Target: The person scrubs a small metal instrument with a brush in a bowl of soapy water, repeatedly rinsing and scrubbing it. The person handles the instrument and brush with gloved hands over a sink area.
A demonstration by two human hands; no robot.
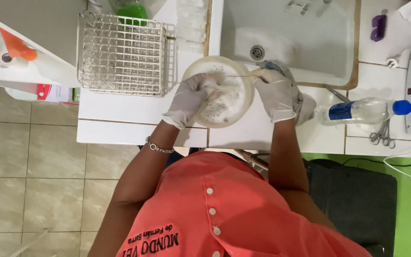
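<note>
Head view: my gloved left hand (186, 101) dips into the round cream bowl (243, 102) of sudsy water near the worktop's front edge, just before the sink (310, 76), fingers curled shut on a small pale item (210, 86) I can't identify. My right hand (274, 93) pinches a thin rod (236, 76) lying across the bowl's rim. This looks like the washing step; next I judge calls for a steady grip while scrubbing, then a rinse. The wire rack (122, 54) stands at the far left.
</note>
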